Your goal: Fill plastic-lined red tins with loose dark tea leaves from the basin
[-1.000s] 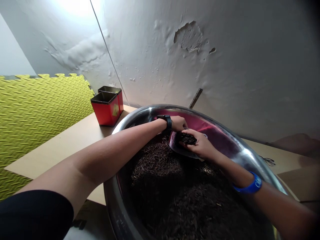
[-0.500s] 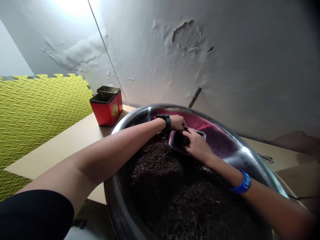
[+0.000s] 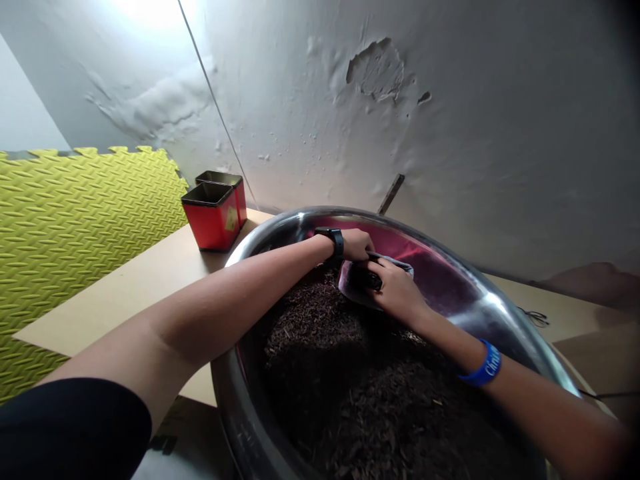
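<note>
While the left hand (image 3: 357, 245) pinched the far lip of a pale pouch (image 3: 347, 279), the right hand (image 3: 400, 293) sat curved over its mouth (fingertips hidden, couldn't tell if they gripped). Pouch was inside the basin (image 3: 487, 295), near its far edge. Likely failure: weak pinch, lip slips, thin wall folds in, shreds (image 3: 317, 317) spill. Shreds looked dry, dark, twisted; basin round, smooth, shiny metal.
</note>
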Motion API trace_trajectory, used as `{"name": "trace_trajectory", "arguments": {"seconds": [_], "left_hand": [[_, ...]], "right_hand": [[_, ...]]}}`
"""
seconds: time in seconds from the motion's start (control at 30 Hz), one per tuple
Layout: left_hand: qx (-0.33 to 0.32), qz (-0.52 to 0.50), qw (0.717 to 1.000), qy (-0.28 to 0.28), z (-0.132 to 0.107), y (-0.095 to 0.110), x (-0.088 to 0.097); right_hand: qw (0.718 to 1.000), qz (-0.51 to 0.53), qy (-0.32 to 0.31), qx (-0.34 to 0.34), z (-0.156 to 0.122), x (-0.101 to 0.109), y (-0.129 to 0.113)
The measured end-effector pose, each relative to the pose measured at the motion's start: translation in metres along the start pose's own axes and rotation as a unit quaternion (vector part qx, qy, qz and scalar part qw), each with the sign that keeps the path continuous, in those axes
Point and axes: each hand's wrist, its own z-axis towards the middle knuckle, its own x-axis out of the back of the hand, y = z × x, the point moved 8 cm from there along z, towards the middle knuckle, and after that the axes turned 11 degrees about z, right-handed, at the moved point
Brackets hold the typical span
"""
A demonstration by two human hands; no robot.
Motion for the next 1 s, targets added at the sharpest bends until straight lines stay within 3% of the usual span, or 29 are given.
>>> {"name": "trace_trajectory", "arguments": {"seconds": [0.67, 1.0], "left_hand": [[0.015, -0.010, 1.000, -0.003, -0.001, -0.003, 0.000], [0.000, -0.025, 1.000, 0.001, 0.001, -0.002, -0.001]], "right_hand": [[0.998, -0.048, -0.027, 0.020, -0.004, -0.006, -0.003], [0.996, -0.062, 0.010, 0.066, -0.003, 0.014, -0.017]]}}
